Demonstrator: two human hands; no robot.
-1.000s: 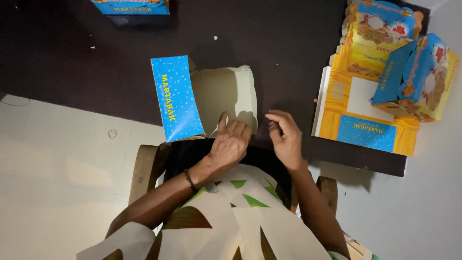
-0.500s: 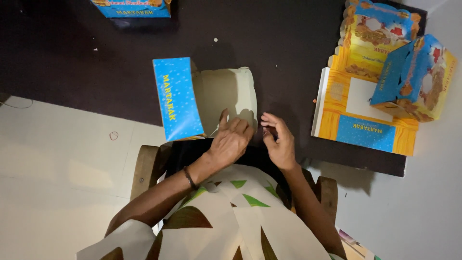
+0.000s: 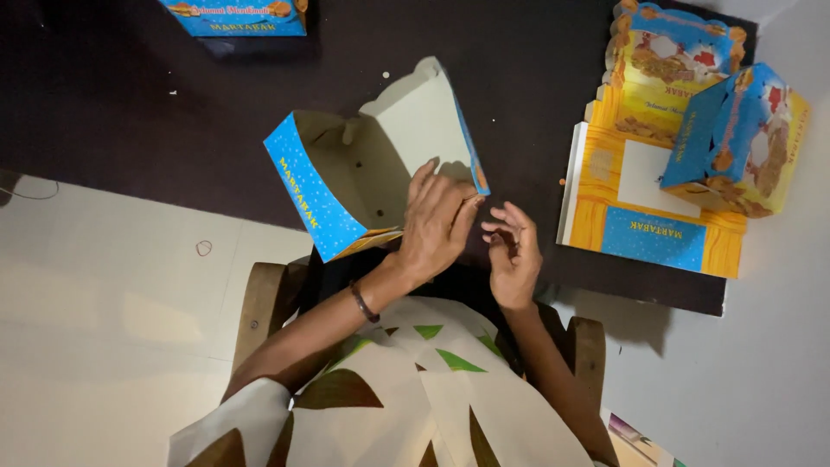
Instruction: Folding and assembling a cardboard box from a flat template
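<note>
A half-folded cardboard box (image 3: 324, 195), blue outside and plain white inside, lies on the dark table (image 3: 130, 112) in front of me, with its blue side wall and white back flap standing up. My left hand (image 3: 437, 227), a dark band on its wrist, presses on the box's near right edge with its fingers laid over the flap. My right hand (image 3: 516, 252) hovers just right of the box corner with its fingers loosely curled and apart, holding nothing.
A stack of flat yellow and blue box blanks (image 3: 644, 203) lies at the table's right end, with a folded blue box (image 3: 735, 138) on it. Another blue box (image 3: 233, 13) sits at the far edge. Wooden chair arms (image 3: 259, 311) flank my lap; a rubber band (image 3: 204, 248) lies on the white floor.
The box has opened up: its blue side wall and white back flap now stand apart. My right hand has come off the box and drawn slightly right.
</note>
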